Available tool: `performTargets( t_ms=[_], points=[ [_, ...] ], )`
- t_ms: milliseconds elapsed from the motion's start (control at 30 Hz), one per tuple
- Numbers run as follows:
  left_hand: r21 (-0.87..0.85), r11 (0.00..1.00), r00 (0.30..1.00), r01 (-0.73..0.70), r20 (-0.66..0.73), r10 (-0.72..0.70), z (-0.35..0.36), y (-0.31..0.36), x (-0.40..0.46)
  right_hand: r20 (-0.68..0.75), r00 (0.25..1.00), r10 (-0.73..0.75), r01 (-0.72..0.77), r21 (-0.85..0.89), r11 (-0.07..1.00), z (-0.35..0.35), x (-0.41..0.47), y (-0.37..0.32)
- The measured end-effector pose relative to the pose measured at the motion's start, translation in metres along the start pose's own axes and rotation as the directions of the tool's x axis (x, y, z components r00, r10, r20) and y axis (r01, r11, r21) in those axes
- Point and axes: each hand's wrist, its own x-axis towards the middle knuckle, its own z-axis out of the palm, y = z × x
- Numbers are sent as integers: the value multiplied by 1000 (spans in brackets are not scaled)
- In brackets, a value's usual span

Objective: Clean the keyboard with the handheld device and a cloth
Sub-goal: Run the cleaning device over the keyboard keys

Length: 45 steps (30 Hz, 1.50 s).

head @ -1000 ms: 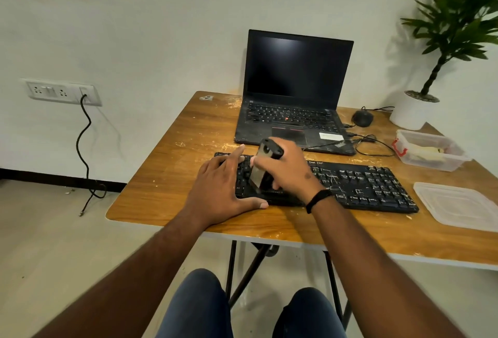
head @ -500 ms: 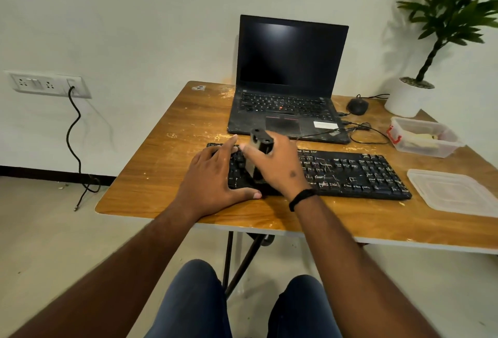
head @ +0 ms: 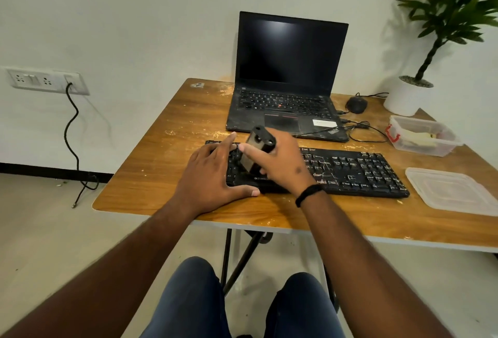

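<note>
**Right hand works device over left end of keyboard; left hand braces it**

The right hand (head: pixel 280 165), at centre frame, is wrapped round the handheld device (head: pixel 257 150), fingers and thumb curled about its body. The device stands near upright, tilted slightly, its lower end down at the keys and its upper end showing two small openings. Judged purpose: the working end is kept close to the key gaps so that dust is drawn or blown from between them; which of the two cannot be told.

Just left of it, the left hand (head: pixel 213 178) lies flat, fingers straight and spread, palm on the left end of the keyboard (head: pixel 350 173), thumb along the near edge. It grips nothing. Judged purpose: to pin the keyboard so it does not slide under the device.

The keyboard lies across the middle of the tabletop (head: pixel 161 170), its keys to the right marked with pale smears, so most of the cleaning appears outstanding.

Behind it stands an open laptop (head: pixel 291 68), screen dark. At right frame, a clear container (head: pixel 423 135) holds something pale, possibly the cloth; this cannot be confirmed. Its lid (head: pixel 452 192) lies apart, below it.
</note>
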Motion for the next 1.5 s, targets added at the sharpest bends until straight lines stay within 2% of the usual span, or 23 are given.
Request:
performTargets(
  t_ms=[67,200,267,400,467,533,600,633,667,733,867,933,1033,1067,1133,1233,1300,1333,1433,1500],
  points=[
    [0,1000,1000,-2,-3,2,-1,0,-1,-80,997,2,-5,-40,999,7,8,4],
    [-16,1000,1000,1,3,-1,-1,0,-1,-301,952,51,-127,-240,962,-9,14,11],
    [-15,1000,1000,0,6,0,0,0,0,-256,965,50,-107,-216,970,-11,9,8],
    [-5,1000,1000,-10,-7,10,2,-2,1,-57,998,28,-30,-36,999,5,-1,-9],
    [-6,1000,1000,-12,-10,12,3,-3,1,-70,997,39,-35,52,998,11,-1,-12],
    [-5,1000,1000,-13,-7,13,3,-3,1,-256,959,119,-90,121,989,8,5,-6],
    [-8,1000,1000,-12,-3,12,3,-3,2,-492,847,199,-156,127,980,-3,12,6],
    [-9,1000,1000,-11,-3,11,3,-3,2,-537,815,220,-193,107,975,-7,14,12],
    [-10,1000,1000,-14,-6,14,3,-3,2,-532,815,231,-219,86,972,-7,14,16],
    [-10,1000,1000,-19,-13,19,4,-3,2,-462,862,208,-216,37,976,3,8,15],
    [-4,1000,1000,-21,-19,21,4,-4,2,-395,899,190,-182,57,982,17,4,8],
    [-9,1000,1000,-21,-19,21,4,-3,1,-418,869,266,-238,119,964,7,12,12],
    [-2,1000,1000,-18,-13,18,3,-4,1,-548,759,352,-279,215,936,-10,19,22],
    [2,1000,1000,-15,-8,15,3,-4,2,-537,762,364,-298,209,932,-10,18,24],
    [13,1000,1000,-14,-7,14,4,-4,2,-453,823,342,-303,158,940,2,12,20],
    [27,999,1000,-19,-15,20,5,-5,3,-365,912,190,-194,25,981,17,-3,10],
    [36,999,1000,-21,-13,21,6,-5,2,-311,936,162,-158,37,987,13,-5,6],
    [37,999,1000,-18,-11,19,5,-5,2,-319,931,177,-163,71,984,8,-2,6],
    [37,999,1000,-10,0,10,5,-4,2,-459,862,214,-192,94,977,-4,8,12],
    [40,999,1000,-9,-2,9,4,-3,2,-449,867,215,-199,82,976,3,7,13]
  ],
)
